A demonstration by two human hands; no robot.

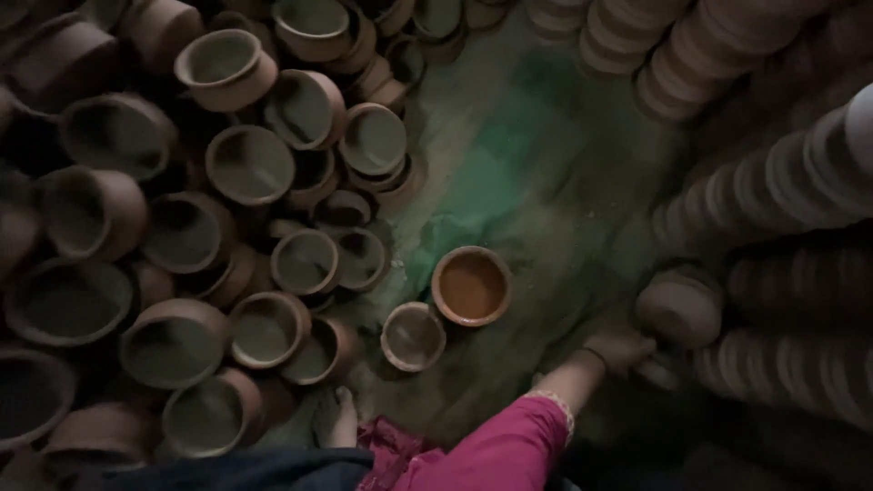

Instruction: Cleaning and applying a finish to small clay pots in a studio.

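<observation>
My right hand, at the end of a pink sleeve, reaches out to the right and grips the lower edge of a round clay pot. That pot lies on its side at the end of a row of stacked pots. The light is dim and the fingers are blurred. My left hand is not in view. On the floor left of my hand stand a clay bowl with an orange inside and a smaller brown clay pot, touching each other.
A heap of several open-mouthed clay pots fills the left side. Long rows of nested pots lie along the right and top right. A dusty floor strip with a green tint runs between them. My bare foot is by the heap.
</observation>
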